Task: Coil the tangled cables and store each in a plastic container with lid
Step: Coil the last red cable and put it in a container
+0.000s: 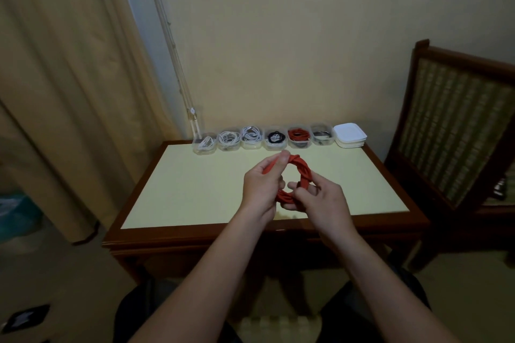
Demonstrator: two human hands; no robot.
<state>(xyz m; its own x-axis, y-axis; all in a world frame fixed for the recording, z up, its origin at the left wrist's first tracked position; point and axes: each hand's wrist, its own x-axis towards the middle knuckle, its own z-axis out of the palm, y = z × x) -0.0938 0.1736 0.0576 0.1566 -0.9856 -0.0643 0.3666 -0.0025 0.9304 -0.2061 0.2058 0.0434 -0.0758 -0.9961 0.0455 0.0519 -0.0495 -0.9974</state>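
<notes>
Left hand [262, 181] and right hand [320, 200] gripping red cable coil [302, 168], opening toward viewer, tail pointing left

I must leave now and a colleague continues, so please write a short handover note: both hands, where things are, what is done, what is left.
Left hand: pinches the loose end of the orange-red cable at the top of its coil.
Right hand: grips the coil's lower right side, above the pale-topped wooden table.
Done: six clear plastic containers in a row at the far edge each hold a coiled cable, all without lids.
The stack of white square lids stands at the row's right end.
To do: finish this coil, store it (no empty container in view), fit the lids.
</notes>
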